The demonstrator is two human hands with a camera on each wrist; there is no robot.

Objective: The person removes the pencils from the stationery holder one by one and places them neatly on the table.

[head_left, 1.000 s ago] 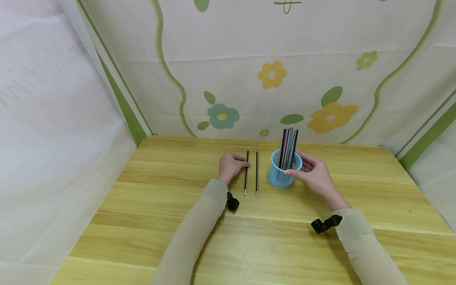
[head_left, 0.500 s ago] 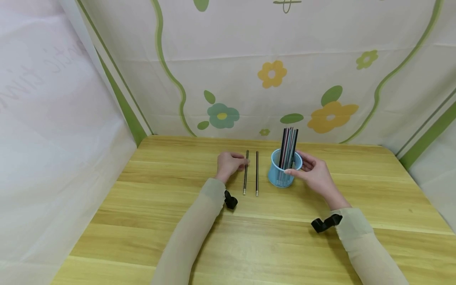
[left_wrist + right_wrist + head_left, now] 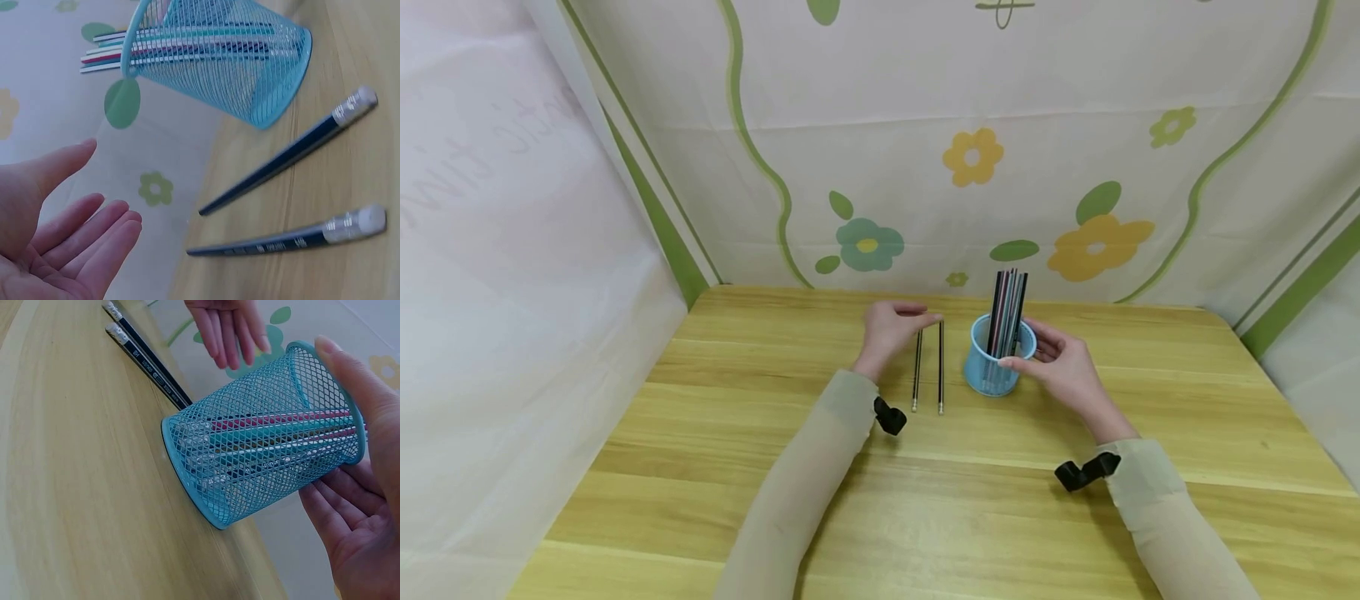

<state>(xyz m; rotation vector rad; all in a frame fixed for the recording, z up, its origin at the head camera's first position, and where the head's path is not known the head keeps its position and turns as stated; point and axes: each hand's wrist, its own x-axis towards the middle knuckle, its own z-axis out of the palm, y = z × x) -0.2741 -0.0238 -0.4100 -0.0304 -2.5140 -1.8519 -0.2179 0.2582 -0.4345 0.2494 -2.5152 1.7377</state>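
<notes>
Two dark pencils with white erasers lie side by side on the table, the left pencil (image 3: 916, 379) and the right pencil (image 3: 941, 367). Above their far ends hovers my left hand (image 3: 889, 332); in the left wrist view its thumb and fingers are spread apart with nothing between them. My right hand (image 3: 1063, 371) grips a light blue mesh pencil cup (image 3: 987, 375) by the rim, thumb at the near side and fingers around the far side. Several pencils (image 3: 275, 434) stand in the cup, leaning, eraser ends down.
The wood-grain table (image 3: 940, 517) reaches back to a white fabric backdrop (image 3: 880, 150) printed with flowers and leaves. More fabric hangs at the left and right sides. Each wrist wears a black camera mount.
My left hand has let go of the left pencil and moved up and away toward the far ends of both pencils. The right hand and cup have stayed put.
</notes>
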